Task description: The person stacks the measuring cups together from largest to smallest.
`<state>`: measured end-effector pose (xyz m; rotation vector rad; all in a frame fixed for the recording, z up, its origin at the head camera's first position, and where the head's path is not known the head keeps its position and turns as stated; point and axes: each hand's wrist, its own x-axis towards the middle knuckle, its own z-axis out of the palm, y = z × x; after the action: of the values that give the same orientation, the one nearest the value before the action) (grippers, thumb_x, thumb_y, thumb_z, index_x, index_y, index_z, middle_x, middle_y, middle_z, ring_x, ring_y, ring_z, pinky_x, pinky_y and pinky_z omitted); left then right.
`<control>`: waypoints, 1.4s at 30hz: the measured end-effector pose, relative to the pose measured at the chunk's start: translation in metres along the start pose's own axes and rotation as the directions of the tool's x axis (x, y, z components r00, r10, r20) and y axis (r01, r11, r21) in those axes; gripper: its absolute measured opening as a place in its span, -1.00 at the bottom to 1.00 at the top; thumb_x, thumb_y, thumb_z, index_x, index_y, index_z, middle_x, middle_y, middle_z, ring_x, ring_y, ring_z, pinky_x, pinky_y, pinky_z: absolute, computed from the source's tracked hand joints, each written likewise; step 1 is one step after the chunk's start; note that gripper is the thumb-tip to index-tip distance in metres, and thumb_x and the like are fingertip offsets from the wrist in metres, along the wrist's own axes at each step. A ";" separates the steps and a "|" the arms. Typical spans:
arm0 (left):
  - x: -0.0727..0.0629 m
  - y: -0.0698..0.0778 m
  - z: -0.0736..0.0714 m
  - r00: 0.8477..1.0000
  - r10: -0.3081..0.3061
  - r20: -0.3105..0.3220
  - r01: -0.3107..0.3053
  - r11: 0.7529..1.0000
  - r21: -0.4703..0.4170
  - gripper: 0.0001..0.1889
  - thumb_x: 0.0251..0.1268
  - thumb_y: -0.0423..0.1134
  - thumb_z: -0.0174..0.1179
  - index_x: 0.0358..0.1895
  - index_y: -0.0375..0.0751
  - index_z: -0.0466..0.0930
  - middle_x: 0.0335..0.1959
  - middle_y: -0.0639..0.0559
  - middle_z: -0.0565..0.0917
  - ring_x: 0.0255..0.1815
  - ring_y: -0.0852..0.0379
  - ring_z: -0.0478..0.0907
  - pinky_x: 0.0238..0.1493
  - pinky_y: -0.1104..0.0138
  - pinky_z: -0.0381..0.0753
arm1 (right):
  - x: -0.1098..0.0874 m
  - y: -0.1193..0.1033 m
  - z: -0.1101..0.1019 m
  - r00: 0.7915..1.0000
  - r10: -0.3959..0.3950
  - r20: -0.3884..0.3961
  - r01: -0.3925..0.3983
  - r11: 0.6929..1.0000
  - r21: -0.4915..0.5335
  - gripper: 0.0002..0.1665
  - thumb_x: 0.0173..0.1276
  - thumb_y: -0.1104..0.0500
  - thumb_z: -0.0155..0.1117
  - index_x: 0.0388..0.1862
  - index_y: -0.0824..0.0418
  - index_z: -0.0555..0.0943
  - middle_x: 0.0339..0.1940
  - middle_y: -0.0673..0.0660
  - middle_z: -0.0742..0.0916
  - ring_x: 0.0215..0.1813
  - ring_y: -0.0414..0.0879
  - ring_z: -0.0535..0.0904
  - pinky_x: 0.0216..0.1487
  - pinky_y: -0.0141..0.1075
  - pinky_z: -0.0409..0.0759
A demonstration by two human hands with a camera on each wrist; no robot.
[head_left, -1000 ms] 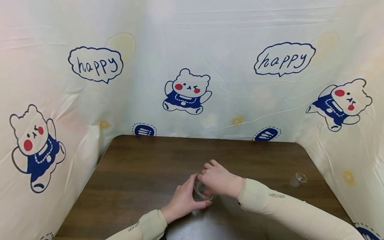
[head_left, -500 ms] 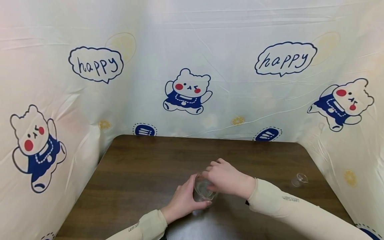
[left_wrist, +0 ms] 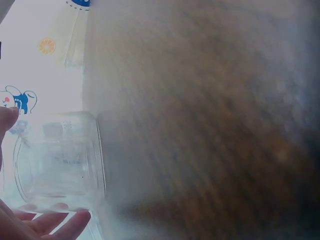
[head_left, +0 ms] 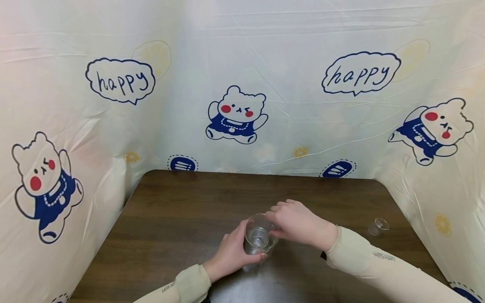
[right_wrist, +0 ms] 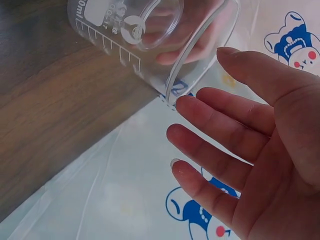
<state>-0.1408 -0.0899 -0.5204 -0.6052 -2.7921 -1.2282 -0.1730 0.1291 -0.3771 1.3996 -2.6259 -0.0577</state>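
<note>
A large clear glass beaker (head_left: 254,219) stands on the table, and my left hand (head_left: 229,254) grips its side with thumb and fingers curled round it. Inside it sits a smaller clear glass beaker (head_left: 259,238); in the right wrist view the large beaker's white volume scale (right_wrist: 112,45) shows. My right hand (head_left: 293,223) is at the large beaker's right rim. In the right wrist view that hand's fingers (right_wrist: 220,122) are spread and relaxed, with nothing between them and fingertips close by the rim.
A tiny glass beaker (head_left: 378,227) with a spout is at the right side of the dark wooden table (head_left: 182,206). A pale printed curtain (head_left: 242,50) surrounds the table at the back and both sides.
My right hand has drawn out of the large beaker and moved right to its rim, leaving the smaller beaker inside in view. My left hand keeps its hold.
</note>
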 end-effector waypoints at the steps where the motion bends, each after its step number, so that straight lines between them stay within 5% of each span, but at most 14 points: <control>1: 0.000 0.000 0.000 1.000 0.000 0.002 0.000 1.000 -0.001 -0.02 -0.01 0.26 0.55 0.46 -0.05 0.30 0.24 0.05 0.64 0.13 0.09 0.61 0.03 -0.07 0.49 | -0.001 0.001 -0.001 1.000 0.003 -0.003 -0.003 1.000 0.006 -0.66 0.16 -0.06 0.64 -0.20 0.07 0.75 -0.35 -0.10 0.73 -0.28 -0.15 0.63 -0.21 -0.26 0.58; 24: -0.001 0.001 -0.001 1.000 -0.001 -0.014 0.001 1.000 0.020 0.00 -0.07 0.25 0.58 0.45 -0.04 0.33 0.22 0.05 0.65 0.12 0.05 0.63 0.03 -0.03 0.51 | -0.044 0.030 0.000 0.990 0.121 -0.069 -0.123 0.992 -0.020 -0.69 0.17 0.00 0.62 -0.39 0.06 0.61 -0.49 -0.07 0.65 -0.43 -0.10 0.61 -0.37 -0.18 0.58; 42: -0.001 0.000 -0.001 1.000 -0.014 -0.003 0.014 1.000 -0.004 0.03 -0.06 0.28 0.57 0.49 0.01 0.30 0.25 0.05 0.64 0.12 0.00 0.64 0.14 -0.12 0.51 | -0.091 0.058 0.006 0.960 0.279 -0.024 -0.280 0.960 -0.024 -0.74 0.23 -0.02 0.59 -0.24 0.06 0.72 -0.34 -0.03 0.75 -0.36 -0.06 0.70 -0.30 -0.11 0.67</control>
<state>-0.1404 -0.0906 -0.5197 -0.5843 -2.7968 -1.2367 -0.1717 0.2360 -0.3880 1.0017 -2.7650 -0.0434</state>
